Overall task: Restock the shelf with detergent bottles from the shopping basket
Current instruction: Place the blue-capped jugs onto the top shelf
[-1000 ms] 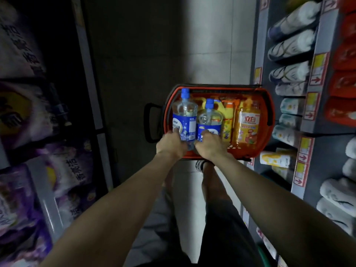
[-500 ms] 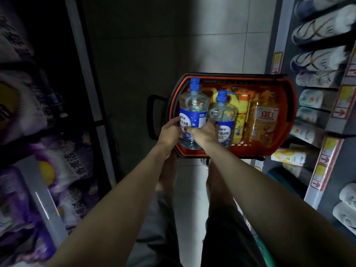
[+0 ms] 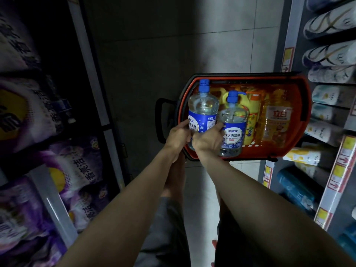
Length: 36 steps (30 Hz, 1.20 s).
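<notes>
Two clear bottles, one gripped in left hand, one in right hand, over yellow-stocked basket.

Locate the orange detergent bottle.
Head view, right of centre: the orange detergent bottle sits inside the red basket, at its right end, beside the yellow bottle.

Clear, glossy plastic forms the taller clear bottle and the shorter clear bottle, each with a blue plastic cap and a shiny blue printed label. The shopping basket is smooth orange plastic with a matt black rim. Inside it, a yellow bottle is opaque plastic and an amber bottle translucent. Purple packs at left wear glossy film, the floor tiles look smooth and dull, and the paper price tags at right appear matt.
</notes>
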Tool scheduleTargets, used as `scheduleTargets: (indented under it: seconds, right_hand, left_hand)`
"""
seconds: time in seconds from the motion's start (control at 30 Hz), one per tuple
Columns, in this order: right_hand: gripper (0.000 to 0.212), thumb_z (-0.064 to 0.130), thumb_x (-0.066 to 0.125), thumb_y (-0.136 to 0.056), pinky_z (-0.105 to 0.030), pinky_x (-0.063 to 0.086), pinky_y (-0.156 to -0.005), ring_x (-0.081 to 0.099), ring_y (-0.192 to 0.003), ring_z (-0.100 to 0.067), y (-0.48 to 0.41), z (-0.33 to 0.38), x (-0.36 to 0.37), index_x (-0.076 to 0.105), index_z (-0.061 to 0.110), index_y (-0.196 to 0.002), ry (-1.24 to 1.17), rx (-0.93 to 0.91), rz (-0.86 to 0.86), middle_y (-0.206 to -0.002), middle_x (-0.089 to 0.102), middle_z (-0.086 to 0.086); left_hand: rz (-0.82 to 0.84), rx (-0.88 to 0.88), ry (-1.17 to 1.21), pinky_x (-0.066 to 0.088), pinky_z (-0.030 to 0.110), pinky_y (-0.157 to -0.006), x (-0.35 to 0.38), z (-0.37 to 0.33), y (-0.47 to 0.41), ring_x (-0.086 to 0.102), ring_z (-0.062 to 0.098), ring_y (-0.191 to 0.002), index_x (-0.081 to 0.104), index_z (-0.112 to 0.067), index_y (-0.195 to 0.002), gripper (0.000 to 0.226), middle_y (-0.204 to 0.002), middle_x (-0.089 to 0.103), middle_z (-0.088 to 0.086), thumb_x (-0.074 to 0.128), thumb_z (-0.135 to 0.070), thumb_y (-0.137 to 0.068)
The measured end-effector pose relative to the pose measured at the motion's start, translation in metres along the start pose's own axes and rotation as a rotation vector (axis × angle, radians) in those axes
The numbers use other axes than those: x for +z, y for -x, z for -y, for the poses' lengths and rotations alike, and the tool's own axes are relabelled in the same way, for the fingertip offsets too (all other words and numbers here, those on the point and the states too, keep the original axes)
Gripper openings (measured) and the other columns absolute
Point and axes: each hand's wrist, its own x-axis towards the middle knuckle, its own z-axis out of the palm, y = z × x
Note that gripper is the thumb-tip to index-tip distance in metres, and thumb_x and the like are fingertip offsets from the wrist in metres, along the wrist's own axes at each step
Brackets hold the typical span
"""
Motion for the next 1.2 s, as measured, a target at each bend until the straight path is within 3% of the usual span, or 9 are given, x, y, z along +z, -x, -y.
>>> scheduleTargets:
  seconds: [0.13,0.3,0.37,0.5,0.63,0.73,0.8,0.93,1.2]
  right_hand:
    - [0.090,0.041,0.086,-0.080,-0.051,0.054,-0.096,0.064,-0.121,-0.040,-0.001,0.002,0.002,0.033,0.013,-0.147,0.133,-0.006,-0.008,-0.135,0.058,-0.016]
    - [0.094,0.046,0.093,-0.070,-0.048,0.054,-0.096,0.064,-0.119,-0.037,-0.009,0.002,-0.008,0.041,0.016,-0.143,0.112,0.033,0.028,-0.136,0.055,-0.014]
    - [0.099,0.052,0.095,-0.065,-0.045,0.054,-0.092,0.066,-0.116,-0.036,-0.010,-0.002,-0.011,0.042,0.018,-0.141,0.088,0.011,0.039,-0.133,0.059,-0.013]
    - [0.097,0.052,0.097,-0.059,-0.040,0.055,-0.090,0.068,-0.109,-0.030,-0.012,-0.011,-0.021,0.048,0.018,-0.135,0.016,-0.021,0.103,-0.122,0.065,-0.007]
    - [0.085,0.054,0.098,-0.042,-0.038,0.062,-0.082,0.076,-0.085,-0.022,-0.018,-0.025,-0.034,0.067,0.021,-0.114,-0.146,-0.018,0.280,-0.097,0.078,0.001]
    - [0.053,0.040,0.100,-0.057,-0.032,0.060,-0.073,0.079,-0.076,-0.018,-0.022,-0.042,-0.052,0.079,0.019,-0.101,-0.202,-0.065,0.448,-0.085,0.082,0.000]
    - [0.048,0.033,0.100,-0.064,-0.041,0.064,-0.086,0.081,-0.085,-0.019,-0.023,-0.055,-0.064,0.079,0.018,-0.105,-0.268,-0.091,0.575,-0.092,0.083,0.000]
    - [0.046,0.021,0.093,-0.077,-0.052,0.059,-0.101,0.079,-0.102,-0.025,-0.017,-0.071,-0.087,0.076,0.013,-0.119,-0.351,-0.132,0.747,-0.108,0.082,-0.007]
    - [0.043,0.019,0.090,-0.083,-0.048,0.060,-0.100,0.078,-0.105,-0.024,0.004,-0.071,-0.147,0.075,0.014,-0.122,-0.352,-0.303,0.793,-0.111,0.081,-0.006]
  left_hand:
    - [-0.006,0.013,-0.001,0.039,0.026,-0.066,-0.001,0.004,-0.006,0.046,0.012,-0.063,0.062,-0.023,-0.132,0.064,-0.049,0.058,-0.012,0.039,0.012,-0.083]
    - [-0.016,0.038,-0.003,0.046,0.023,-0.068,-0.003,0.012,-0.017,0.057,0.009,-0.063,0.067,-0.019,-0.132,0.076,-0.065,0.069,-0.007,0.049,-0.009,-0.059]
    - [-0.040,0.041,0.004,0.052,0.021,-0.070,-0.003,0.015,-0.018,0.067,0.006,-0.069,0.065,-0.014,-0.136,0.065,-0.080,0.075,-0.002,0.056,-0.008,-0.072]
    - [-0.111,0.035,0.044,0.054,0.021,-0.053,0.003,0.019,-0.020,0.068,0.016,-0.080,0.062,-0.010,-0.130,0.036,-0.100,0.074,0.008,0.054,-0.006,-0.096]
    - [-0.150,0.042,0.108,0.061,0.041,-0.087,0.011,0.024,-0.024,0.073,0.025,-0.097,0.061,-0.017,-0.133,0.037,-0.112,0.076,0.009,0.060,-0.025,-0.096]
    - [-0.100,0.018,0.130,0.056,0.059,-0.103,0.010,0.032,-0.025,0.073,0.037,-0.112,0.058,-0.016,-0.136,0.057,-0.122,0.075,0.017,0.066,-0.043,-0.086]
    - [-0.009,-0.009,0.168,0.055,0.062,-0.104,0.009,0.032,-0.016,0.072,0.041,-0.115,0.057,-0.010,-0.142,0.075,-0.126,0.073,0.022,0.071,-0.052,-0.082]
    - [0.123,-0.031,0.136,0.056,0.051,-0.102,0.008,0.032,0.000,0.072,0.038,-0.113,0.066,-0.004,-0.136,0.056,-0.127,0.073,0.023,0.066,-0.044,-0.097]
    - [0.109,0.162,0.158,0.062,0.051,-0.092,0.042,0.025,0.049,0.073,0.043,-0.113,0.064,-0.004,-0.134,0.058,-0.120,0.075,0.023,0.083,-0.033,-0.087]
